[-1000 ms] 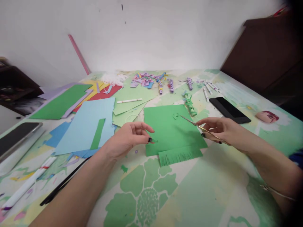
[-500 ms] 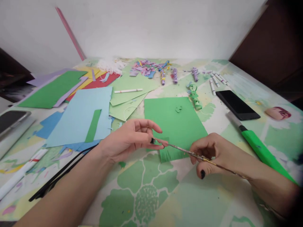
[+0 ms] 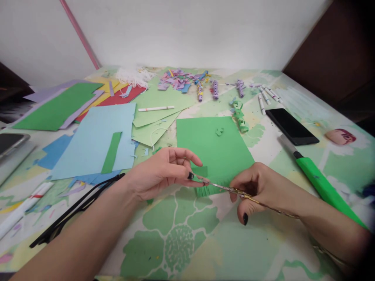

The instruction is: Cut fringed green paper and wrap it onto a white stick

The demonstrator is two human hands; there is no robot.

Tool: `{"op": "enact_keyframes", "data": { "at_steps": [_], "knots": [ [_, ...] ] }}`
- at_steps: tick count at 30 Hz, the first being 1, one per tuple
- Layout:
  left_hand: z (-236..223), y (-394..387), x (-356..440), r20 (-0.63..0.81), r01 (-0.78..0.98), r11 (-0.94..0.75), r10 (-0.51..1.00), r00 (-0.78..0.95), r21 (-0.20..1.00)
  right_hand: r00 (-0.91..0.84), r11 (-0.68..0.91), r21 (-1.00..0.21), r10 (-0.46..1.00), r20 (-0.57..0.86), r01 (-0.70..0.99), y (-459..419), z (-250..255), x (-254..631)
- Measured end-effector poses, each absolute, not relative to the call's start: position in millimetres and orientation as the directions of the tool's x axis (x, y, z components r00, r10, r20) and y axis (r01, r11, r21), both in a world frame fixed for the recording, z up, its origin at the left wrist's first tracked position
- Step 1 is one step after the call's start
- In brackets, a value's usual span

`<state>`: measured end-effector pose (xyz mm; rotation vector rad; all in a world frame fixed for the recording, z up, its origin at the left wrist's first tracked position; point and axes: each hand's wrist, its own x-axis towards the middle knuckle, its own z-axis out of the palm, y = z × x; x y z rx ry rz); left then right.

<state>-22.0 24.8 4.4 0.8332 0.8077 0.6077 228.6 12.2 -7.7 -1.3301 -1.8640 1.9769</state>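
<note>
My left hand [image 3: 164, 171] is closed in a pinch, thumb and fingertips on a small green paper strip [image 3: 200, 171] that the fingers partly hide. Fringe-like cuts [image 3: 205, 190] show along green paper below the fingertips. My right hand [image 3: 252, 187] grips thin scissors [image 3: 242, 193] with gold-coloured handles, seen edge-on. Their tips reach the left fingertips; how far the blades are apart I cannot tell. Under both hands lies a green paper sheet [image 3: 211, 144], with a small curled green scrap [image 3: 219, 131] on it.
Left are a light blue sheet [image 3: 96, 136] bearing a green strip [image 3: 111, 152], stacked coloured papers and black-framed glasses [image 3: 73, 210]. Behind are paper scraps [image 3: 177, 80] and curled paper rolls [image 3: 215, 89]. At right lie a phone [image 3: 291, 125], several markers [image 3: 266, 95] and a green-handled knife [image 3: 322, 187].
The view has shifted slightly, so the table's things sit a little higher and further left. The scissors and right hand have come slightly closer to my left fingertips. Both grips stay the same.
</note>
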Motion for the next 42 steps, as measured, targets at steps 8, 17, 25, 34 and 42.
{"op": "enact_keyframes", "data": {
  "at_steps": [8,17,25,34,42],
  "knots": [
    [1.8,24.2,-21.3,-0.378,-0.125,0.524,0.74,0.555,0.843,-0.601,-0.2,-0.849,0.627,-0.495,0.49,14.1,-11.3,226.5],
    [1.4,25.2,-21.5,-0.378,-0.132,0.531,0.735,0.562,0.837,-0.603,-0.223,-0.845,0.615,-0.509,0.485,14.9,-10.1,225.1],
    [1.0,24.6,-20.9,-0.389,-0.122,0.529,0.743,0.545,0.84,-0.599,-0.22,-0.843,0.618,-0.51,0.491,14.3,-11.2,225.8],
    [1.0,24.4,-20.8,-0.388,-0.126,0.533,0.739,0.551,0.836,-0.588,-0.275,-0.83,0.601,-0.542,0.484,15.0,-9.8,226.6],
    [0.0,23.9,-20.8,-0.388,-0.134,0.539,0.736,0.554,0.832,-0.594,-0.266,-0.829,0.593,-0.544,0.493,14.4,-10.4,225.9]
  ]
}}
